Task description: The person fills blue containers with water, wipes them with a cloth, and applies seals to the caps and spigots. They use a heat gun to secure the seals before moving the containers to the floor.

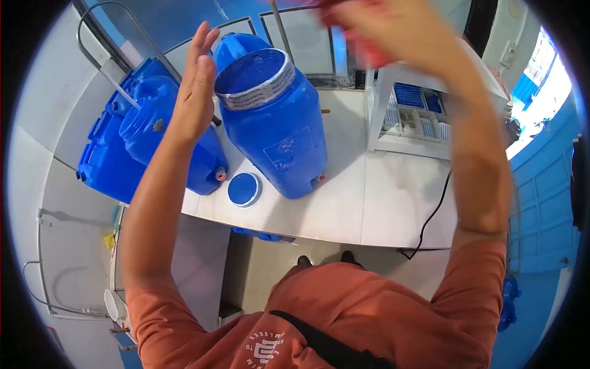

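Beside the neck of a large blue plastic container, my left hand is raised with its fingers stretched out, holding nothing. The container stands uncapped on the white counter, its wide mouth facing up and white, worn-looking threads round the neck. My right hand is lifted at the top of the view, smeared by motion. It grips a red, cloth-like thing, also blurred. A round blue lid with a white rim lies flat on the counter in front of the container.
More blue jugs crowd the left, one with a pale tube at its opening. Behind the container is another blue jug. A white-framed case with divided compartments stands right, and a black cable hangs over the counter edge.
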`<state>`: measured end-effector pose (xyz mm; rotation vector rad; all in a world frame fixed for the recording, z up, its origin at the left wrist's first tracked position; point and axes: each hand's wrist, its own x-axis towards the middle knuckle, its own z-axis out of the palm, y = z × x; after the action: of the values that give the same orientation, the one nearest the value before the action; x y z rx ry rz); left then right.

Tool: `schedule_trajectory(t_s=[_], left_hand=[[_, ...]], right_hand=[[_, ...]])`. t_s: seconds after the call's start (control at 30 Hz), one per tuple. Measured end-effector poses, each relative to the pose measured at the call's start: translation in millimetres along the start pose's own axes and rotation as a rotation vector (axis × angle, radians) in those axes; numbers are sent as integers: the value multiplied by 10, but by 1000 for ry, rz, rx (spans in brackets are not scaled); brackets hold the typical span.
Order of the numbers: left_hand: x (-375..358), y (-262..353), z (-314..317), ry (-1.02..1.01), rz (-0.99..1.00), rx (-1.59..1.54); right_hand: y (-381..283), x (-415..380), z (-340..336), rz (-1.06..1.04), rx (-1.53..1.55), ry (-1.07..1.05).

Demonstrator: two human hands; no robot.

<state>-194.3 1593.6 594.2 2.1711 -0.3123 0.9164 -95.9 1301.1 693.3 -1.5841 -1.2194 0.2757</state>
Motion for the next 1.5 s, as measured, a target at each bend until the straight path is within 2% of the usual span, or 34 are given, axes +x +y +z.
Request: schedule_trajectory(t_s=[0.03,0.1,0.17,0.2,0.27,0.3,0.33,0.37,0.4,0.43,0.47,0.5,0.53,0.57,0.63,0.67,0.7,0.77,0.83,0.9,0.97,1.0,1.07,1.1,1.13,1.17,1.2,1.23,1.27,1.3,1.37,1.4,1.47,1.5], left_hand=[[-121,-6,-53,1,5,2],[-378,-53,-216,88,-251,-109],[-719,-109,-365,95,-305,-114],[-856,-182,-395,101,-372,-124],[-1067,-499,-382,41,-409,-126],[-1170,-625,-406,-19,-444,-121],[-1306,-682,-487,-23,-449,-121],[-1489,-712,-605,-68,-535,-119],[-1644,-738,-747,-111,-621,-117],[-1740,-766,-924,-110,-617,-116],[-1819,-788,-1083,-58,-664,-149],[-1874,-813,-1155,-1,-717,-191],[-1779,-833,-1162,44,-667,-232],[-1625,-844,-1160,78,-715,-249],[-1289,-853,-1156,48,-597,-181],[-1109,-783,-1142,4,-533,-97],[-967,-761,-1134,3,-505,-49],[-778,-659,-1098,-16,-502,-86],[-663,-612,-1087,-94,-479,-25],[-552,-611,-1082,-177,-451,41],[-329,-695,-1082,-298,-241,214],[-181,-738,-1066,-283,-198,193],[179,-825,-937,-230,28,339],[336,-725,-799,-256,19,330],[522,-563,-598,-271,132,545],[659,-510,-433,-278,252,756],[824,-689,-339,-289,262,745],[1023,-954,-256,-417,503,823],[1145,-1125,-166,-538,751,897],[1121,-1142,-62,-541,769,894],[961,-1161,102,-490,348,573],[984,-1267,131,-426,355,554],[981,-1269,145,-407,349,546],[952,-1258,148,-398,340,538]], right_hand=[[551,287,433,-366,-501,207],[623,577,837,-254,-821,194],[525,821,1015,121,-621,-35],[472,913,1119,127,-620,-31],[355,1103,1321,185,-389,-309],[299,1057,1503,-166,-736,-387],[217,901,1601,-109,-891,-444],[179,783,1609,-56,-1048,-501],[379,640,1440,-227,-871,-309],[569,542,1282,-389,-687,-112],[588,618,1227,-392,-695,-115],[607,681,1156,-327,-753,-18],[643,642,1174,-239,-789,77],[689,593,1347,-210,-769,66],[659,555,1827,-517,-1089,179],[719,402,2001,-600,-1249,301],[842,276,2119,-589,-1238,293],[1255,-14,2266,-732,-1212,497],[2121,-578,2355,-752,-1246,114],[3239,-1256,2383,-747,-1096,-262],[3321,-1320,2159,-740,-1082,-211],[3347,-1280,2058,-733,-1065,-167],[2610,-749,2003,-832,-1072,330],[2179,-502,1989,-810,-1003,446],[1894,-279,2020,-792,-944,565],[1779,-127,2220,-754,-955,600],[1705,-75,2340,-721,-970,636],[1791,-169,2347,-709,-980,647],[2002,-292,2377,-811,-1280,552],[2267,-419,2412,-900,-1577,437],[2991,-837,2517,-780,-1180,407],[2946,-791,2490,-777,-1182,410],[2595,-573,2346,-472,-561,848],[2273,-364,2201,-443,-431,958]])
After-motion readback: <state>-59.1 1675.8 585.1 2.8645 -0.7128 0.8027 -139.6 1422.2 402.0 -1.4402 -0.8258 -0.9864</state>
